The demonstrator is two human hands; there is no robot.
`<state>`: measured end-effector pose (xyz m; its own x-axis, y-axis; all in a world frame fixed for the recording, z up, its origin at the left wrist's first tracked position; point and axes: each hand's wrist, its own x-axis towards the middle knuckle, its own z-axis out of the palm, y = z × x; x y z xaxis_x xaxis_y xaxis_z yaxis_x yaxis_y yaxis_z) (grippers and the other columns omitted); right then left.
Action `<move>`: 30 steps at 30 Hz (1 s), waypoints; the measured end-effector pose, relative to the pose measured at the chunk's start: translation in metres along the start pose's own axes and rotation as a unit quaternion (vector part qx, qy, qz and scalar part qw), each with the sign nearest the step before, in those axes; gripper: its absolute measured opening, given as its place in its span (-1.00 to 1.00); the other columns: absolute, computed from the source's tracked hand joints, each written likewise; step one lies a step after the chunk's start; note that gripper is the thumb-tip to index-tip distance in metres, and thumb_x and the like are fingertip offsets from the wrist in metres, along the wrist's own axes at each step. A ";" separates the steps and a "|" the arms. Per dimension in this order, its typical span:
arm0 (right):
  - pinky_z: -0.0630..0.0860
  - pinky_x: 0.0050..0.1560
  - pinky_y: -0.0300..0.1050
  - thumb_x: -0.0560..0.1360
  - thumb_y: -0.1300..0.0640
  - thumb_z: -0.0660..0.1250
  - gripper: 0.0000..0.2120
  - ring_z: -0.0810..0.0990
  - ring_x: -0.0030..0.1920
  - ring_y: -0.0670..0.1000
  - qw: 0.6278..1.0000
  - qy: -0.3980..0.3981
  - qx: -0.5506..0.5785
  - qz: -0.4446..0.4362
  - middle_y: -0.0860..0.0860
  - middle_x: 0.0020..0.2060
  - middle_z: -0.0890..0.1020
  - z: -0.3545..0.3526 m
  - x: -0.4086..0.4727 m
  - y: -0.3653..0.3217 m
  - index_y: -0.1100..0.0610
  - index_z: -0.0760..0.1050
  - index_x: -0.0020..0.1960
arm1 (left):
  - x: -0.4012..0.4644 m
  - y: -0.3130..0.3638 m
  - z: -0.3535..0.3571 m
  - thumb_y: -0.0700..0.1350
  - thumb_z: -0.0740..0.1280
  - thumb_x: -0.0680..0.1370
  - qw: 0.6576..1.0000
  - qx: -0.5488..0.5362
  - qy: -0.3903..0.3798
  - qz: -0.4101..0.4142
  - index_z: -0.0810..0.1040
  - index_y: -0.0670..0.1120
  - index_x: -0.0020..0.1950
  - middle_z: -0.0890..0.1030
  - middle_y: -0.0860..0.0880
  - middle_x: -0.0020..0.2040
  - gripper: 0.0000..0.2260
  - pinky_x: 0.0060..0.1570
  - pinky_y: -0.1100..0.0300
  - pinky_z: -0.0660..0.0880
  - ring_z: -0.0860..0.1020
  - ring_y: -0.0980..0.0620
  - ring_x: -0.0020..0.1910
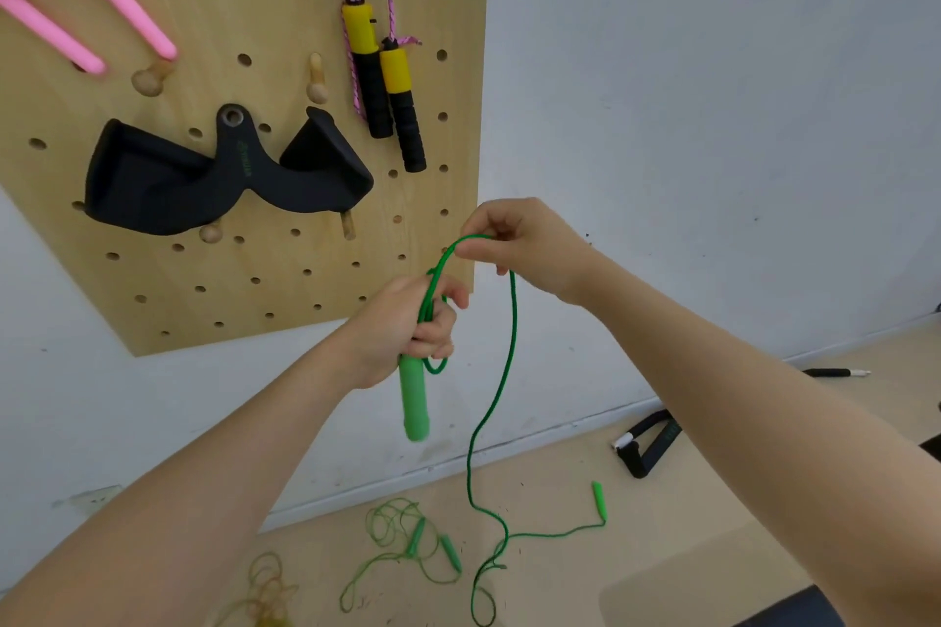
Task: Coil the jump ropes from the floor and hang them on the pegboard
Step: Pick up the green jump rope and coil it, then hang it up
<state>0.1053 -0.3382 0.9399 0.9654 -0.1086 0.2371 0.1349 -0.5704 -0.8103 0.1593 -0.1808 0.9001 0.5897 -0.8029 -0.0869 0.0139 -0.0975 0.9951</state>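
Left hand (407,321) gripped green handle (415,397) w/ first loops; right hand (514,239), just above, pinched the rope (511,321). Rest trailed below to floor (662,524) & could snag, pulling loops loose.

A small exercise or home-gym corner. A wooden pegboard (285,199) on a plain white wall (713,117) carries workout gear: a pink-corded jump rope with yellow and black handles (387,87), pink handles (102,15) and a black cable-machine grip (224,178). On the pale floor (560,474) lie loose green ropes (407,545) and a black resistance-band handle (646,443).
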 end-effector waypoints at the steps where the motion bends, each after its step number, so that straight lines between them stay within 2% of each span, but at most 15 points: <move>1: 0.44 -0.27 -0.18 0.47 0.15 0.39 -0.86 0.41 -0.39 -0.16 0.999 0.021 0.030 0.006 -0.18 -0.48 0.45 -0.003 0.001 0.004 0.06 0.50 -0.25 | 0.000 0.006 0.004 -0.16 -0.06 0.63 0.997 -0.069 -0.012 0.011 0.38 -0.14 -0.20 0.15 0.05 -0.63 -0.70 -0.53 0.29 0.24 0.08 0.12 -0.66; 5: 0.43 -0.22 -0.13 0.57 0.08 0.25 -0.73 0.38 -0.36 -0.07 0.995 0.021 0.086 0.053 0.06 -0.39 0.41 -0.005 -0.007 0.028 0.16 0.49 -0.26 | -0.001 0.028 0.021 0.15 -0.06 0.59 0.959 -0.262 -0.112 0.010 0.49 -0.10 -0.26 0.05 0.08 -0.60 -0.50 -0.60 0.35 0.15 -0.02 0.16 -0.68; 8: 0.42 -0.21 -0.13 0.62 0.05 0.11 -0.60 0.39 -0.32 0.03 0.991 -0.043 0.070 0.107 0.12 -0.34 0.44 0.001 -0.017 0.041 0.36 0.50 -0.14 | 0.007 0.033 0.037 0.14 0.07 0.53 0.936 -0.304 -0.171 0.039 0.60 -0.15 0.02 0.12 0.08 -0.58 -0.55 -0.62 0.37 0.21 0.01 0.17 -0.67; 11: 0.43 -0.32 -0.23 0.61 0.23 0.05 -0.67 0.43 -0.44 -0.05 0.978 -0.127 0.029 0.164 0.04 -0.44 0.46 -0.003 -0.026 0.045 0.23 0.42 -0.28 | 0.024 0.035 0.053 0.07 0.10 0.58 0.955 -0.285 -0.057 0.060 0.47 -0.16 0.25 0.24 0.10 -0.55 -0.60 -0.59 0.37 0.24 0.12 0.22 -0.69; 14: 0.50 -0.21 -0.10 0.58 0.18 0.10 -0.80 0.49 -0.37 0.03 0.953 -0.233 -0.101 0.166 0.04 -0.38 0.52 -0.020 -0.038 0.051 0.10 0.39 -0.20 | 0.046 0.032 0.064 0.03 0.11 0.62 0.957 -0.270 0.098 0.046 0.43 -0.16 0.27 0.39 0.06 -0.47 -0.65 -0.48 0.33 0.40 0.31 0.17 -0.60; 16: 0.54 -0.12 -0.06 0.55 0.14 0.17 -0.88 0.52 -0.36 0.03 0.926 -0.299 -0.186 0.140 0.01 -0.38 0.56 -0.032 -0.048 0.051 0.10 0.45 -0.12 | 0.060 0.024 0.062 -0.01 0.12 0.64 0.950 -0.259 0.170 0.036 0.39 -0.12 0.28 0.60 -0.03 -0.23 -0.71 -0.22 0.19 0.57 0.57 0.09 -0.35; 17: 0.54 -0.11 -0.09 0.54 0.13 0.19 -0.88 0.53 -0.38 0.01 0.916 -0.316 -0.209 0.128 -0.01 -0.40 0.56 -0.039 -0.053 0.048 0.12 0.49 -0.07 | 0.066 0.019 0.061 -0.01 0.11 0.64 0.952 -0.230 0.199 0.024 0.35 -0.09 0.34 0.63 -0.06 -0.06 -0.69 -0.02 0.10 0.57 0.61 0.07 -0.16; 19: 0.52 -0.20 -0.19 0.53 0.11 0.24 -0.86 0.51 -0.44 -0.07 0.919 -0.307 -0.229 0.093 -0.05 -0.44 0.52 -0.054 -0.058 0.039 0.16 0.53 -0.06 | 0.075 0.004 0.055 0.03 0.10 0.64 0.968 -0.078 0.240 -0.002 0.26 0.00 0.45 0.56 0.00 0.22 -0.62 0.28 0.03 0.36 0.50 0.05 0.19; 21: 0.41 -0.35 -0.40 0.52 0.12 0.29 -0.87 0.45 -0.49 -0.23 0.944 -0.234 -0.231 0.030 -0.10 -0.44 0.47 -0.068 -0.057 0.033 0.15 0.55 -0.11 | 0.074 -0.005 0.058 0.08 0.09 0.63 0.974 0.064 0.215 -0.016 0.26 0.10 0.45 0.54 0.19 0.24 -0.62 0.33 0.08 0.20 0.41 0.08 0.32; 22: 0.36 -0.37 -0.40 0.52 0.13 0.31 -0.88 0.43 -0.48 -0.26 0.959 -0.180 -0.221 0.001 -0.14 -0.44 0.45 -0.076 -0.054 0.033 0.15 0.58 -0.11 | 0.073 -0.008 0.063 0.08 0.09 0.64 0.978 0.092 0.185 -0.010 0.27 0.11 0.45 0.58 0.27 0.13 -0.63 0.33 0.07 0.22 0.49 0.13 0.22; 23: 0.32 -0.38 -0.38 0.52 0.12 0.32 -0.88 0.41 -0.47 -0.26 0.973 -0.124 -0.195 -0.017 -0.16 -0.46 0.43 -0.084 -0.052 0.035 0.15 0.59 -0.12 | 0.071 -0.008 0.071 0.07 0.08 0.64 0.984 0.093 0.153 0.002 0.28 0.11 0.44 0.62 0.28 0.02 -0.64 0.31 0.07 0.28 0.58 0.17 -0.01; 24: 0.29 -0.39 -0.37 0.51 0.12 0.34 -0.89 0.39 -0.48 -0.23 0.985 -0.074 -0.153 -0.021 -0.17 -0.49 0.43 -0.091 -0.050 0.037 0.14 0.60 -0.14 | 0.068 -0.005 0.081 0.03 0.07 0.65 0.989 0.077 0.127 0.021 0.31 0.09 0.43 0.65 0.21 -0.08 -0.66 0.25 0.09 0.37 0.57 0.15 -0.30; 25: 0.26 -0.40 -0.37 0.50 0.13 0.35 -0.90 0.36 -0.49 -0.20 0.993 -0.032 -0.108 -0.021 -0.17 -0.51 0.41 -0.097 -0.048 0.040 0.13 0.58 -0.17 | 0.065 -0.001 0.091 0.00 0.07 0.66 0.992 0.051 0.110 0.044 0.35 0.05 0.40 0.66 0.11 -0.18 -0.68 0.13 0.14 0.46 0.43 0.12 -0.51; 28: 0.25 -0.39 -0.30 0.47 0.13 0.38 -0.89 0.29 -0.47 -0.16 0.999 0.024 -0.026 -0.009 -0.10 -0.45 0.40 -0.111 -0.042 0.048 0.10 0.49 -0.21 | 0.056 0.017 0.117 0.03 -0.01 0.66 0.993 -0.057 0.075 0.067 0.50 -0.17 0.05 0.39 0.01 -0.54 -0.63 -0.30 0.21 0.47 0.14 0.12 -0.65; 30: 0.28 -0.36 -0.26 0.49 0.08 0.35 -0.87 0.31 -0.41 -0.11 1.000 0.020 -0.003 0.003 -0.08 -0.42 0.40 -0.115 -0.039 0.053 0.08 0.49 -0.20 | 0.050 0.030 0.127 0.17 -0.08 0.62 0.985 -0.172 0.020 0.028 0.47 -0.12 -0.25 0.22 0.04 -0.60 -0.48 -0.49 0.25 0.34 0.09 0.14 -0.69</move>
<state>0.0489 -0.4573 0.9493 0.9562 -0.1449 0.2543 0.1280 -0.5741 -0.8087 0.0864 -0.2982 0.9193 0.6283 -0.7771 -0.0354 0.2484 0.1573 0.9558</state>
